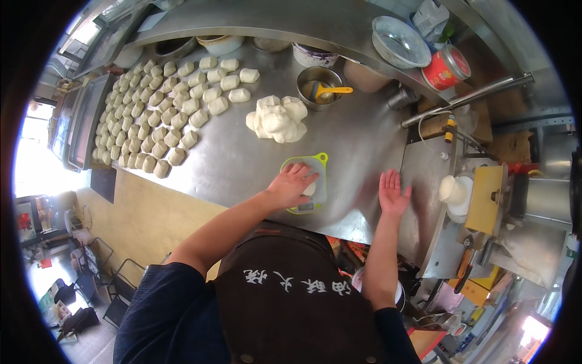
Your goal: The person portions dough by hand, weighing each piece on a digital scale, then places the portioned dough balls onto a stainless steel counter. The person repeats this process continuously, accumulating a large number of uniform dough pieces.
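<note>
A kitchen scale with a lime-green rim (323, 182) lies on the steel worktop (218, 159) in front of me. My left hand (293, 184) is over it, fingers spread, beside and partly over a small white dough piece (309, 189) on its plate; whether the fingers touch the dough I cannot tell. My right hand (393, 193) is palm up with nothing in it, to the right of the scale. Beyond the scale sits a heap of white dough lumps (277, 119). Many small dough pieces (159, 118) stand in rows at the left.
Behind the heap, a steel bowl (319, 107) holds a yellow-handled brush (336, 89). Tubs and bowls stand under a raised steel shelf (273, 34). A metal bowl (400, 43) and red can (445, 68) are on the shelf. A tray (93, 123) is at far left.
</note>
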### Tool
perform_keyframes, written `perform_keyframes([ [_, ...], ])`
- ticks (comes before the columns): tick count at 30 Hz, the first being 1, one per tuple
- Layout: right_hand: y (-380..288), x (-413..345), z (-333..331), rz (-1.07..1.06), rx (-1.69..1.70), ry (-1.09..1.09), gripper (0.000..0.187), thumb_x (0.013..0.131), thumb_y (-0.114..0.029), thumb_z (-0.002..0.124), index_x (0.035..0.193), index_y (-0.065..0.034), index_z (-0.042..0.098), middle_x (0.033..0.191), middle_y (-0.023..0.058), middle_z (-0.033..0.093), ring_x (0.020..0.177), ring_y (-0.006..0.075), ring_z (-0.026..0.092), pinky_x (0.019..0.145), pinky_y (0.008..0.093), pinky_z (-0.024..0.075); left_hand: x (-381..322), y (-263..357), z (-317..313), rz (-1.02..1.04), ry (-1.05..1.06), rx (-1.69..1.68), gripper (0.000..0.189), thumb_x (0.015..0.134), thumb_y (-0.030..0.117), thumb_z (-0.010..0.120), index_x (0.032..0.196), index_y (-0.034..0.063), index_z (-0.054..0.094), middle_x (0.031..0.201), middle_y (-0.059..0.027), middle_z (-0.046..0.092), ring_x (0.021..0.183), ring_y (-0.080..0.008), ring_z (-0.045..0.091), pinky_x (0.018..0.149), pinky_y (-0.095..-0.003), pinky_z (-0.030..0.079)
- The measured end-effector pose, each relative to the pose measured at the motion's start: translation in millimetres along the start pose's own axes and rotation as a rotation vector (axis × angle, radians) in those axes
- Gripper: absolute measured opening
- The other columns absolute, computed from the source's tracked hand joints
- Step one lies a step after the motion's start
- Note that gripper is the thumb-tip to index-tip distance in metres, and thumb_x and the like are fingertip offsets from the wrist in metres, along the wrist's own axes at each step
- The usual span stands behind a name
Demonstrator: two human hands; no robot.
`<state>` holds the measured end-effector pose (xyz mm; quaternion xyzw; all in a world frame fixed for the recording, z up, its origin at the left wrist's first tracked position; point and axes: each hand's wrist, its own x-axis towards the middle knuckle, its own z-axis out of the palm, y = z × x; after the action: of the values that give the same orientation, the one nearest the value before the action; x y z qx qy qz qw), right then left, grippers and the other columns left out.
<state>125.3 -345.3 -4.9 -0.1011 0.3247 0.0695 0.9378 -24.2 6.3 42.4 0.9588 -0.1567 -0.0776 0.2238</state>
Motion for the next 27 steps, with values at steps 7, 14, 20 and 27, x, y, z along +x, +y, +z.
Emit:
perform_keyframes([
  [7, -5.8, 5.5, -4.4, 0.026, 0.071, -0.021, 0.068, 0.106, -0.054, 0.051, 0.144, 0.0013, 0.052, 0.147, 0.0185, 0.059, 0.136, 0.0361, 0.056, 0.123, 0.0618, 0.0354, 11.3, 12.4, 10.1, -0.064, -0.099, 0.098, 0.075, 0.083, 0.035, 0.080, 0.149, 0.0126, 0.054, 0.140, -0.0128, 0.054, 0.137, -0.0323, 0.048, 0.118, -0.0515, 0.039],
  [14, 3.2, 0.0, 16.4, 0.010, 0.083, -0.017, 0.068, 0.106, -0.055, 0.049, 0.146, 0.0005, 0.053, 0.147, 0.0178, 0.060, 0.137, 0.0346, 0.055, 0.123, 0.0607, 0.0350, 24.0, -2.0, 47.4, -0.197, -0.204, 0.139, 0.075, 0.083, 0.035, 0.082, 0.146, 0.0060, 0.053, 0.135, -0.0136, 0.061, 0.124, -0.0331, 0.060, 0.103, -0.0458, 0.053],
  [20, 3.9, -4.9, 14.4, 0.032, 0.170, -0.192, 0.052, 0.106, -0.047, 0.049, 0.134, -0.0068, 0.065, 0.130, 0.0091, 0.070, 0.121, 0.0277, 0.065, 0.113, 0.0532, 0.0467, 24.4, -39.7, -26.1, -0.729, 0.103, -1.346, 0.042, 0.099, 0.026, 0.062, 0.136, 0.0070, 0.058, 0.132, -0.0145, 0.063, 0.120, -0.0363, 0.063, 0.100, -0.0507, 0.055],
  [27, 21.4, -31.2, 3.3, 0.169, -0.051, -0.114, 0.040, 0.107, -0.048, 0.048, 0.099, -0.0119, 0.064, 0.086, 0.0015, 0.061, 0.082, 0.0194, 0.059, 0.079, 0.0370, 0.0527, 16.1, -69.3, -259.2, -0.068, 1.236, -1.292, 0.044, 0.110, 0.034, 0.046, 0.135, -0.0016, 0.056, 0.121, -0.0147, 0.068, 0.109, -0.0281, 0.067, 0.098, -0.0446, 0.054],
])
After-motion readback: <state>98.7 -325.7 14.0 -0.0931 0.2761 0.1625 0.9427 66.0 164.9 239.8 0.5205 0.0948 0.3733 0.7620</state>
